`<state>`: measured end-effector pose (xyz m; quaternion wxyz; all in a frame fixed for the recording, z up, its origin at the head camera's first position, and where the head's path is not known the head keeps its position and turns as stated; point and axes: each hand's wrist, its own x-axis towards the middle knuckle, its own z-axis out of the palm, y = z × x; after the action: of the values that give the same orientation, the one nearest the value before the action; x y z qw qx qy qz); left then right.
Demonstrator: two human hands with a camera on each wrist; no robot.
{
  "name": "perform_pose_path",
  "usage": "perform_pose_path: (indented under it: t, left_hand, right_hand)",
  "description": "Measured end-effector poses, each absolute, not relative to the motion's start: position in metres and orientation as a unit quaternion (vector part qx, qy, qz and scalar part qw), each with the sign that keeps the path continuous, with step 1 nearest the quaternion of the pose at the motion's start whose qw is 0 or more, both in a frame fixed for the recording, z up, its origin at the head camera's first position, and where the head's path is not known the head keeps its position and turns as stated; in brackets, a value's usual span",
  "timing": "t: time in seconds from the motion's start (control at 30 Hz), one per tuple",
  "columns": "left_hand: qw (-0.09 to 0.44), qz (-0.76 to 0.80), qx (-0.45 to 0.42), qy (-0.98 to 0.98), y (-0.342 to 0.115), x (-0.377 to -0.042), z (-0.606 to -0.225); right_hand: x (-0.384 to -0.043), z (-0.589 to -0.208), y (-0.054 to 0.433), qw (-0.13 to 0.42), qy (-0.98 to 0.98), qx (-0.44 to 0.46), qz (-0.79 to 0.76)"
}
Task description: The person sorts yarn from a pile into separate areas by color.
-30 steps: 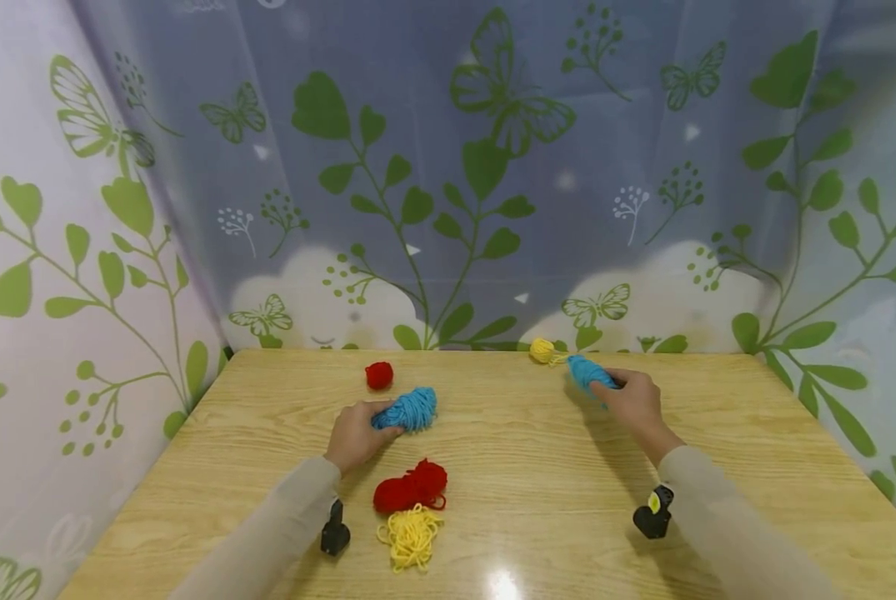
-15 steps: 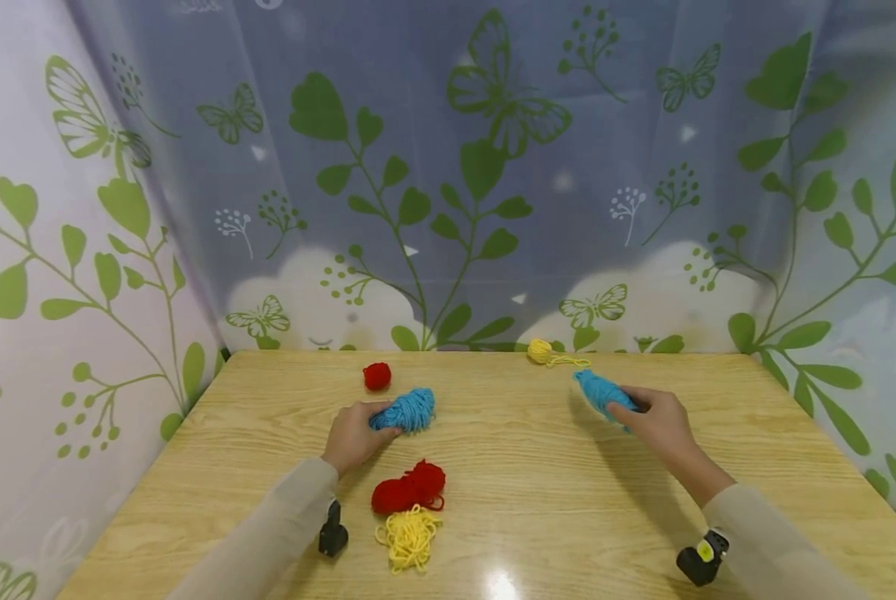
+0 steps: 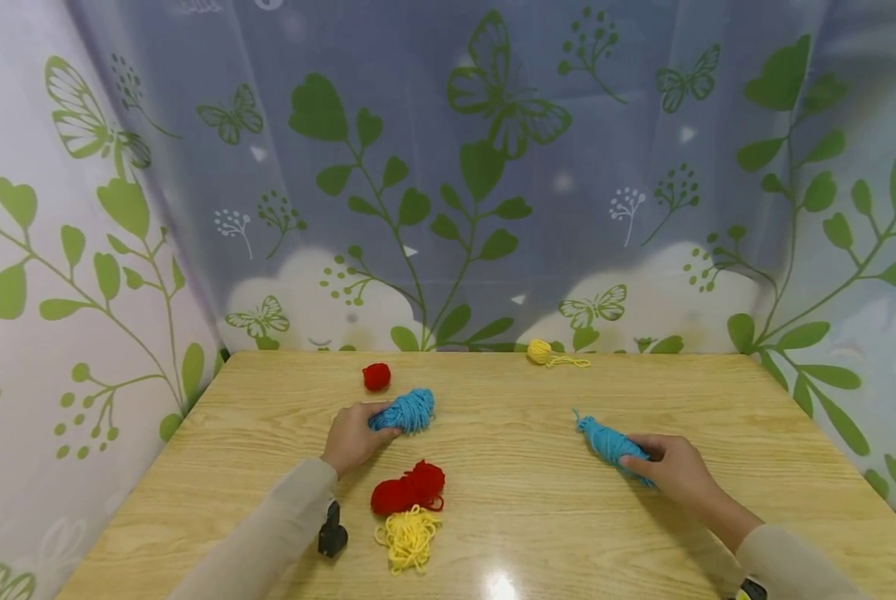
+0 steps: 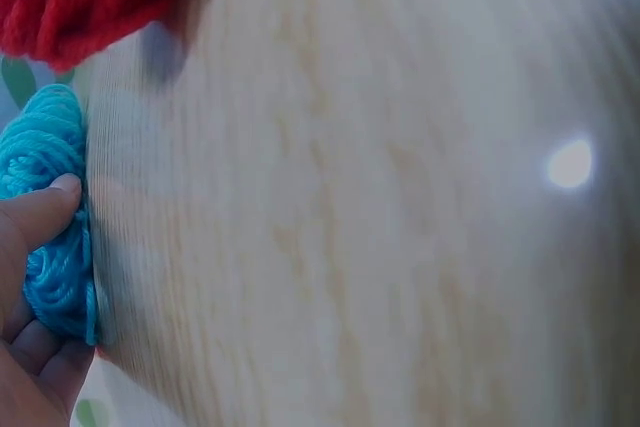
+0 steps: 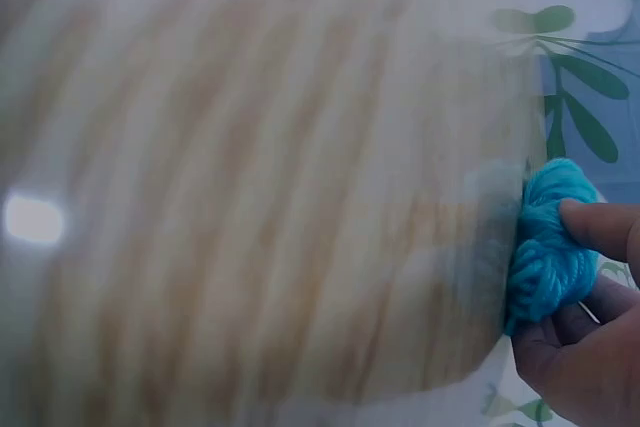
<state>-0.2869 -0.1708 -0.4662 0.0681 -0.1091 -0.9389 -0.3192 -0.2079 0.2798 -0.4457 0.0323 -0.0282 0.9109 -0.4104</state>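
On the left of the table, my left hand (image 3: 355, 435) grips a thick blue yarn skein (image 3: 412, 411); the left wrist view shows the thumb across that skein (image 4: 55, 277) with fingers beneath. Over on the right, my right hand (image 3: 676, 472) holds a second, longer blue yarn skein (image 3: 610, 443) between thumb and fingers, a loose strand at its far end. In the right wrist view this skein (image 5: 556, 257) appears against the tabletop. Nearest to the left hand are a small red yarn ball (image 3: 377, 377) behind it and a red yarn bundle (image 3: 408, 489) in front.
A loose yellow yarn heap (image 3: 408, 538) lies just before the red bundle. At the back edge sits a small yellow yarn ball (image 3: 539, 352) with a trailing strand. The wooden table (image 3: 508, 492) meets a patterned curtain (image 3: 448, 208) behind and at both sides.
My right hand has drawn its blue skein toward the front and slightly right, away from the yellow ball, and lower to the table. The left hand stays in place.
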Motion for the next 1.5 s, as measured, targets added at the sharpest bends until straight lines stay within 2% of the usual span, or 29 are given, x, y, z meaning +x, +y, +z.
perform_pose_path:
  t: [0.97, 1.23, 1.5]
  left_hand:
    - [0.073, -0.363, -0.1, -0.924, -0.169, -0.292, -0.46]
    - [0.082, -0.4, -0.134, -0.903, -0.143, -0.288, -0.428]
    - [0.064, -0.451, -0.155, -0.877, -0.09, -0.28, -0.412]
  right_hand:
    - [-0.209, -0.452, 0.28, 0.022, 0.913, -0.018, -0.406]
    - [-0.209, -0.451, 0.28, 0.028, 0.916, -0.017, -0.4]
    - [-0.211, -0.452, 0.28, 0.029, 0.917, -0.014, -0.397]
